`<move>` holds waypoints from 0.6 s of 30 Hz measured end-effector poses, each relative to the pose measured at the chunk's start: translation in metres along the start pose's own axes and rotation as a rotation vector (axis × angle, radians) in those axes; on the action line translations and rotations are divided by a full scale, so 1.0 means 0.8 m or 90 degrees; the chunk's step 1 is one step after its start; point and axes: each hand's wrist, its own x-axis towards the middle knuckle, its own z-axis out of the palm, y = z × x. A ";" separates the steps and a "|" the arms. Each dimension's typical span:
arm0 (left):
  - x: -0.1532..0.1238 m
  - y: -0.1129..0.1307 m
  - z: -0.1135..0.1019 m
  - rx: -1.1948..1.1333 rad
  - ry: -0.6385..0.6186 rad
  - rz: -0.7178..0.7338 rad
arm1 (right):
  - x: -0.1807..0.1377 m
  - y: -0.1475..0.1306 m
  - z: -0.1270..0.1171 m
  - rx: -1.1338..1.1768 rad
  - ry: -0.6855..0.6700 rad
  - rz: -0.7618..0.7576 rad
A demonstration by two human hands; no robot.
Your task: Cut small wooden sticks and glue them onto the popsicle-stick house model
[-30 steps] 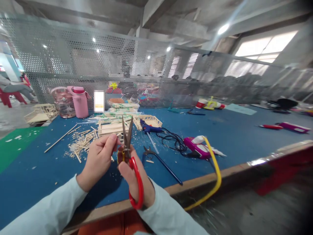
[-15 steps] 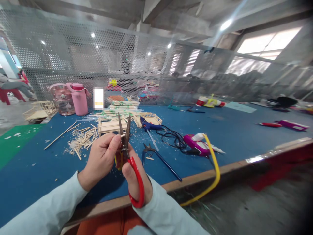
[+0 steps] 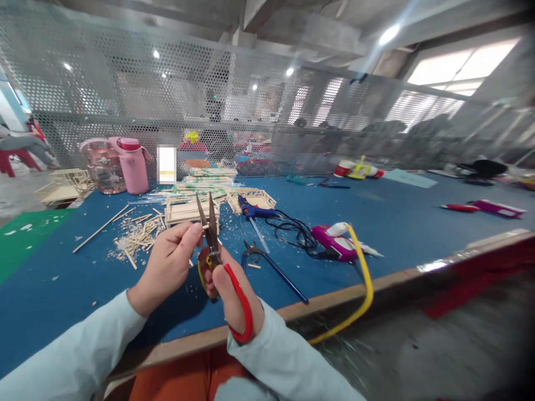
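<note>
My left hand point(image 3: 167, 264) pinches a short piece of thin wooden stick point(image 3: 205, 226) between thumb and forefinger; most of it is hidden by the fingers. In my right hand point(image 3: 236, 289) is a pair of scissors with red handles point(image 3: 246, 312), its dark blades pointing up and slightly apart. The bit of stick that shows lies at the blades. Beyond the blades stands a small wooden stick frame point(image 3: 179, 214). To its left is a pile of cut stick pieces point(image 3: 140, 234).
Blue-handled pliers point(image 3: 284, 275) and a blue glue gun point(image 3: 259, 212) lie right of my hands. Farther right is a purple and white tool point(image 3: 338, 248) with a yellow cord point(image 3: 368, 284). A pink bottle point(image 3: 134, 172) and a perforated metal screen point(image 3: 200, 83) stand behind.
The scissor blades have come closer together, and my right hand's grip on the handles has tightened. My left hand still pinches the stick. The view has shifted slightly.
</note>
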 end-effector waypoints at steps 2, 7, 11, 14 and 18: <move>0.001 -0.001 0.000 -0.004 0.003 -0.002 | 0.001 -0.006 -0.001 -0.002 -0.029 -0.012; 0.001 0.002 -0.002 -0.010 -0.027 0.021 | 0.002 -0.017 -0.005 -0.013 -0.074 -0.035; -0.001 0.002 -0.002 -0.053 -0.049 0.000 | 0.002 -0.014 -0.005 0.021 -0.080 -0.051; -0.001 0.001 -0.001 -0.079 -0.054 -0.012 | 0.002 -0.011 -0.005 0.044 -0.079 -0.055; -0.001 -0.002 0.001 -0.106 -0.061 -0.019 | 0.000 -0.010 -0.005 0.064 -0.082 -0.048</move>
